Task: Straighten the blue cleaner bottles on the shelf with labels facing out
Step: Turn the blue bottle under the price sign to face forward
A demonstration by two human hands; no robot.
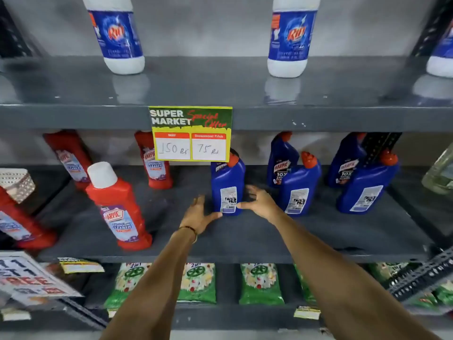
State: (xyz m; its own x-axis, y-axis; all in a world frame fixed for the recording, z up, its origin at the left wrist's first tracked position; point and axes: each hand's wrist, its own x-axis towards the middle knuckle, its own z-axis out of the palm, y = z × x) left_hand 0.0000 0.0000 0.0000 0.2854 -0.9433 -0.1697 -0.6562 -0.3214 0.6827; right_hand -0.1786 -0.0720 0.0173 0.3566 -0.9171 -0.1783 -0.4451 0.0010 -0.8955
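Several blue cleaner bottles with red caps stand on the grey middle shelf. The nearest one shows its white back label with barcode. My left hand lies open at its lower left, thumb near the base. My right hand is spread at its right side, thumb touching the label's lower edge. To the right, a second blue bottle and a third blue bottle also show back labels. Behind them, two rear blue bottles show front labels.
Red cleaner bottles stand on the same shelf at left. A yellow price tag hangs from the upper shelf edge, partly covering the nearest blue bottle's top. White and blue bottles stand on the top shelf. Green packets lie below.
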